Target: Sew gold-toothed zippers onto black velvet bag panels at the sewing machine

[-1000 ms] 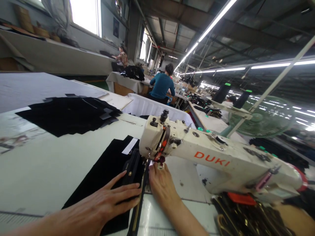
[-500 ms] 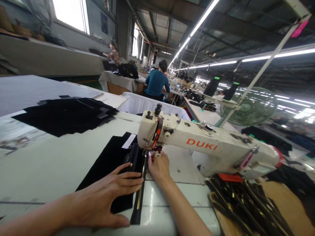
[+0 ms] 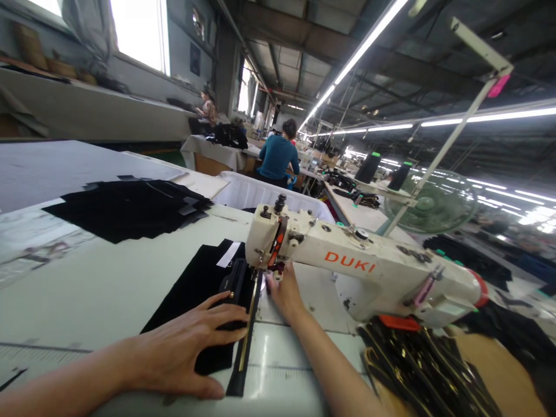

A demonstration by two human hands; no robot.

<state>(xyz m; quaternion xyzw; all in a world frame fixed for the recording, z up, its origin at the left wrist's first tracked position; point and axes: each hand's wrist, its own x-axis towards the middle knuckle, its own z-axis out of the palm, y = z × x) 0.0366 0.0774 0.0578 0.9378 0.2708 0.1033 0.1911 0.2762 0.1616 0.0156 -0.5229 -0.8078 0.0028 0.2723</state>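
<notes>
A black fabric panel (image 3: 186, 289) lies under the head of a sewing machine (image 3: 299, 237), with a white label strip (image 3: 228, 253) near its top. Along its right edge runs a black zipper strip with gold teeth (image 3: 244, 359), passing beneath the needle area. My left hand (image 3: 195, 339) rests spread on the panel, fingertips reaching the zipper strip and a small gold stud (image 3: 231, 295). Just right of the needle, my right hand (image 3: 285, 294) has its fingers curled in by the strip. The machine head partly hides them, and what they pinch is unclear.
A stack of black cut pieces (image 3: 134, 205) lies at the left. Behind the machine stands a white bin (image 3: 278, 191). Gold-toothed zipper strips (image 3: 417, 365) are piled at the right, near thread cones (image 3: 368, 168) and a fan (image 3: 430, 200). A co-worker in blue (image 3: 279, 156) sits ahead.
The view has shifted slightly, so the machine sits lower. Both hands keep nearly the same places on the work, and the zipper strip's near end has swung slightly left.
</notes>
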